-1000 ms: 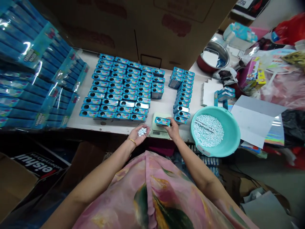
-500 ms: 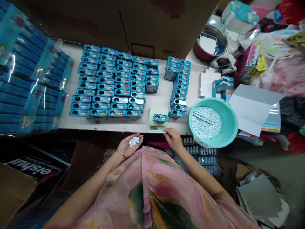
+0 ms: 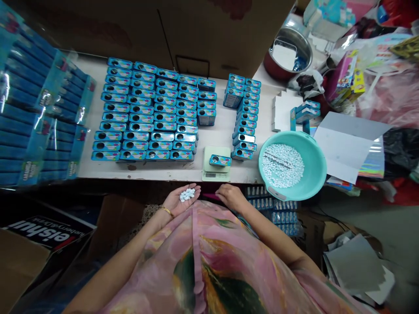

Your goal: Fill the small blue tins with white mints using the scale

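My left hand (image 3: pixel 176 200) is palm up and cupped, with a small heap of white candies (image 3: pixel 187 195) lying in it. Just right of it, my right hand (image 3: pixel 231 197) has its fingers curled and pressed together; whatever they hold, if anything, is hidden. Both hands are just in front of the table edge. Beyond them, a pale green kitchen scale (image 3: pixel 209 175) bears one small blue candy tin (image 3: pixel 220 160) with a dark round opening in its top. A turquoise basin (image 3: pixel 314 168) of white candies stands to the right, with a dark strip across the candies.
Rows of blue tins (image 3: pixel 137 117) fill the left of the table, and a narrower group (image 3: pixel 245 117) stands right of the scale. Large packs of blue boxes (image 3: pixel 29 109) rise at far left. A metal pot (image 3: pixel 288 56) and paper sheets (image 3: pixel 343 144) lie at right.
My right hand has drawn back from the scale's front edge toward my body, and its fingers have curled in. My left hand still holds the candies, almost in the same spot.
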Tool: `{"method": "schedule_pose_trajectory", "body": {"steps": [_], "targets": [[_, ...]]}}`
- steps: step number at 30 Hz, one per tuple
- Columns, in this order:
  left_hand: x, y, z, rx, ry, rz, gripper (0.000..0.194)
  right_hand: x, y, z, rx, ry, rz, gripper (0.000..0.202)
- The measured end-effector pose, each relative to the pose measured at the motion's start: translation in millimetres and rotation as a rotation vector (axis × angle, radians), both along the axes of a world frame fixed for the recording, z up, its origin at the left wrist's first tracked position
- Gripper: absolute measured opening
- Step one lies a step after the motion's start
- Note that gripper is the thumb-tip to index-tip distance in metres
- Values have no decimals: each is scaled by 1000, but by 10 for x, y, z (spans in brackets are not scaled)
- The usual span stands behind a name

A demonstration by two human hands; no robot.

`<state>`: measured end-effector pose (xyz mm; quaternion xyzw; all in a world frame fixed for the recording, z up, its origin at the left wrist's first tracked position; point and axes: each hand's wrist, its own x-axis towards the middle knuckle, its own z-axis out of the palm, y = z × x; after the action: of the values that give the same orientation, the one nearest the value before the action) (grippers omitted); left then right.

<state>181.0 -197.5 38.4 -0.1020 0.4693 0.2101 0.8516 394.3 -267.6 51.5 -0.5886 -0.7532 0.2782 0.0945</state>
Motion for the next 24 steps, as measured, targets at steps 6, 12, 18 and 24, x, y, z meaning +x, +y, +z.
{"method": "schedule_pose_trajectory", "body": {"steps": [6, 12, 18, 24], "targets": [[-11, 3, -1, -7, 16, 29, 25, 187, 288, 120, 263, -16, -392, 34], [-55, 16, 15, -10, 46, 82, 24, 226, 730, 75, 187, -169, -251, 43], [-197, 52, 81, -19, 114, 159, 27, 250, 1500, 40, 225, -239, -261, 40], [-296, 108, 142, -42, 192, 256, 34, 171, 2246, -175, 214, -219, -273, 38]]}}
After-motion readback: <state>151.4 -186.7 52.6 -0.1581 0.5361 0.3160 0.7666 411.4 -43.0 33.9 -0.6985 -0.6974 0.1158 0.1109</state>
